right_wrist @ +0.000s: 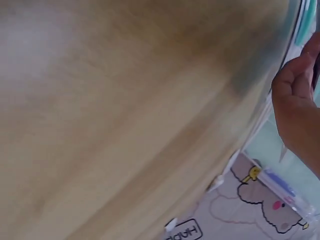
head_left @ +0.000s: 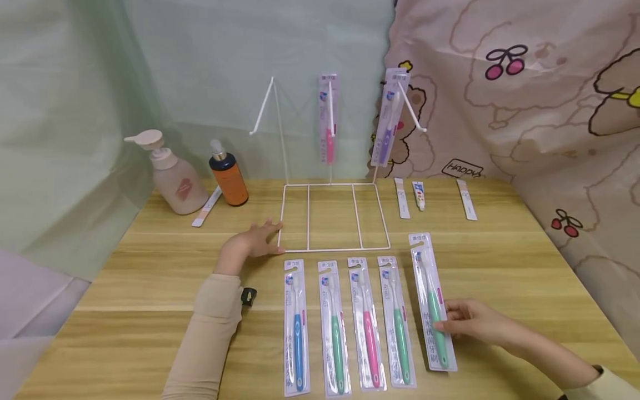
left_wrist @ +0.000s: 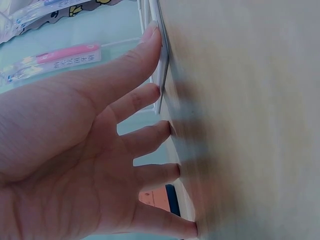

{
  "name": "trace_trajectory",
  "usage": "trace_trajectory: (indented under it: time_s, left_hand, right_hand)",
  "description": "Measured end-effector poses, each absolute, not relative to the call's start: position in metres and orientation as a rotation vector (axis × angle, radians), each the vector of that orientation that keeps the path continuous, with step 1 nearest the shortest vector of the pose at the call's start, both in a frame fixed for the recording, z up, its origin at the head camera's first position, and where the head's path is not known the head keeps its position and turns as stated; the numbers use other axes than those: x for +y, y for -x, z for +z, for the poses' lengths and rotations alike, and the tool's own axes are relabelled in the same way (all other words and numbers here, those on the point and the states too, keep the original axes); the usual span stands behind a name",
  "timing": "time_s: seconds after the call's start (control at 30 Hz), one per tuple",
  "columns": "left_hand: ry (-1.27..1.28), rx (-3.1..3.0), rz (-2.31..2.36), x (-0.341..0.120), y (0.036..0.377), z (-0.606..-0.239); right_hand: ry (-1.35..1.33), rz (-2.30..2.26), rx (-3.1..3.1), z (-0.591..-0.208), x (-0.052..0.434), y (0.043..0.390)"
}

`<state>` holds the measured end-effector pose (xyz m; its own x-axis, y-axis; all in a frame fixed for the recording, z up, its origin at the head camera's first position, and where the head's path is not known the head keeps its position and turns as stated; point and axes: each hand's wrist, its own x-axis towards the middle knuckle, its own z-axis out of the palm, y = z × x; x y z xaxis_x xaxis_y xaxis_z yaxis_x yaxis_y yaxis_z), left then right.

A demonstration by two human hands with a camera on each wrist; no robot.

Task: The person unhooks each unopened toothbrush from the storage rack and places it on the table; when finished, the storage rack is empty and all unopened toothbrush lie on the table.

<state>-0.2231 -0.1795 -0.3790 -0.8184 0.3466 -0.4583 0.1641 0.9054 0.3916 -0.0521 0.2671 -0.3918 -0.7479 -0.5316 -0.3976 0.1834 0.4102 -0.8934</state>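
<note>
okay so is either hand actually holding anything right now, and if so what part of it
The right hand pinches the rightmost packaged green toothbrush at its right edge, near the handle. The left hand holds nothing; its straight fingers rest on the table against the white wire rack.

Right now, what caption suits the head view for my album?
Left hand steadies a white wire rack while the right hand touches a packaged green toothbrush.
</note>
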Motion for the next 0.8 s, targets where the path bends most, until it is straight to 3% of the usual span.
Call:
trace_trajectory:
  time_s: [0.2, 0.8]
  left_hand:
    - [-0.371, 2.536, 0.453, -0.181, 0.224, -0.38]
    - [-0.367, 2.531, 0.455, -0.18, 0.225, -0.382]
  right_hand:
    - [0.185, -1.344, 1.96, -0.4, 0.269, 0.048]
    - [0.233, -1.211, 2.033, -0.405, 0.262, 0.047]
